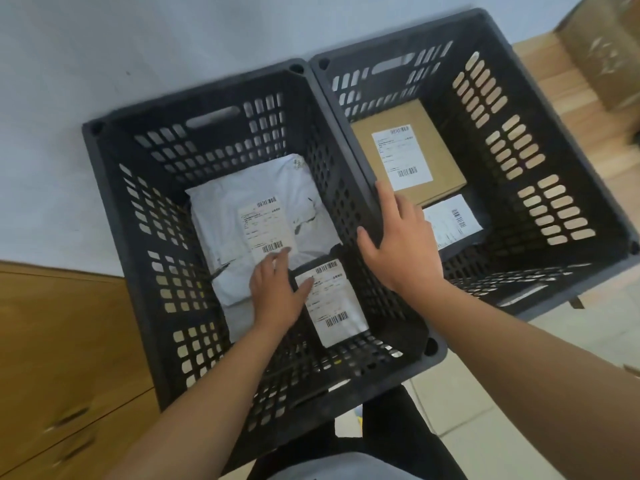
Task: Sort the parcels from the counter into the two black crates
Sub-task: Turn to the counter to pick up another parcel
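Two black crates, side by side, four parcels aboard; no counter in view.

Hazards, judged:
- The left hand (277, 292) lies flat inside the left crate (194, 98), fingers straight and close together, gripping nothing. Its fingertips are on the white mailer (221, 216) and its thumb on the dark parcel (332, 299) at 5 o'clock. Pulling out carelessly could drag the slick mailer askew or cover a label.
- The right hand (401, 244) is draped over the shared rim, fingers spread and holding nothing. Weight there could shove or tip a crate, whose near corners seem to overhang their support at 6 o'clock.
- All the labels look alike, so a misread could send a parcel to the wrong crate.

Contents:
- Left crate, toward 9 o'clock: white mailer at centre, label up; dark parcel at its 5 o'clock corner, label up, touching the mailer.
- Right crate (398, 41), toward 2 o'clock: brown box (443, 154) at 11 o'clock; second dark parcel (450, 220) just beside it at 6 o'clock, partly hidden by the right hand.
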